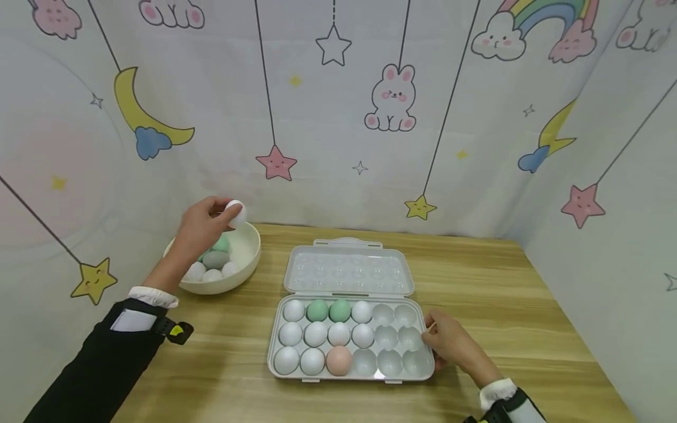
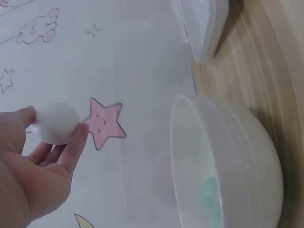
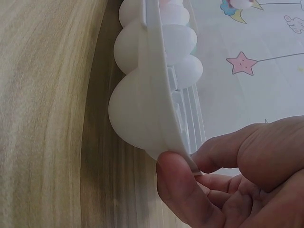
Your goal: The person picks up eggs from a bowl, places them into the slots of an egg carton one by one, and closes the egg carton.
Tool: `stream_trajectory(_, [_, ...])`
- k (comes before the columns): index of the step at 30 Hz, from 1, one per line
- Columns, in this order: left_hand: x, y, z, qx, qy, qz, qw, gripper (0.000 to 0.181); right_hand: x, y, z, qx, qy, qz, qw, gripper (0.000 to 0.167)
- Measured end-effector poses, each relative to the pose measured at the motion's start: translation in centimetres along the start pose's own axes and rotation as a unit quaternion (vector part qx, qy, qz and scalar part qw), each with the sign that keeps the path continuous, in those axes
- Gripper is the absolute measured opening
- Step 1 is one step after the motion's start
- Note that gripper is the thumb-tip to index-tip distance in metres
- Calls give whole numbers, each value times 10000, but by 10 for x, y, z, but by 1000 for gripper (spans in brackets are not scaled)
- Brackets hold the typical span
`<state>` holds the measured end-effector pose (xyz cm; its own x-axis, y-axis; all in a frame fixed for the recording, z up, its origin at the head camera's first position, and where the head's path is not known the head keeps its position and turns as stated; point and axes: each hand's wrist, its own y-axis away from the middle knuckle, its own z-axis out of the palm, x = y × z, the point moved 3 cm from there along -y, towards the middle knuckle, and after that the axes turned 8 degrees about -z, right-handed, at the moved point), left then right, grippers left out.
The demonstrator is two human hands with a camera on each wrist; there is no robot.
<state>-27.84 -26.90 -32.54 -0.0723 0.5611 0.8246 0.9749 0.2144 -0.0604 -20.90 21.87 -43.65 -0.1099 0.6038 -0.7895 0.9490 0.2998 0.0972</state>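
My left hand [image 1: 203, 228] pinches a white egg [image 1: 236, 214] between thumb and fingertips, above the rim of a cream bowl [image 1: 248, 258]. In the left wrist view the same white egg [image 2: 57, 123] shows well apart from the bowl [image 2: 247, 156]. White, green and grey eggs lie in the bowl. My right hand [image 1: 453, 342] grips the right edge of an egg carton [image 1: 349, 379], thumb and fingers on its rim [image 3: 178, 137]. White eggs, two green eggs [image 1: 340, 311] and one pink egg [image 1: 339, 360] sit in the carton's left and middle cups; the right-hand cups hold none.
The carton's clear lid [image 1: 349, 270] lies folded back behind it on the wooden table [image 1: 476, 282]. A pale curtain [image 1: 328, 129] with cartoon prints hangs right behind the table and along both sides.
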Motion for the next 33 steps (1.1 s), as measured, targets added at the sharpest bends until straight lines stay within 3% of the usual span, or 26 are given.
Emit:
stream_trajectory(5, [31, 19, 11, -434, 717, 12, 9965, 67, 2, 0, 1, -1, 4, 76, 10000, 15])
stream_trajectory(15, [81, 56, 38, -1199, 1215, 557, 9837, 47, 4, 0, 3, 23, 31, 129, 9999, 16])
stream_trajectory(26, [118, 92, 59, -1726, 1702, 1032, 9647, 36, 0, -2, -2, -46, 52, 39, 10000, 14])
stream_trajectory(33, [128, 109, 71, -2009, 1706, 1214, 9570, 30, 2, -1, 0, -7, -40, 66, 10000, 14])
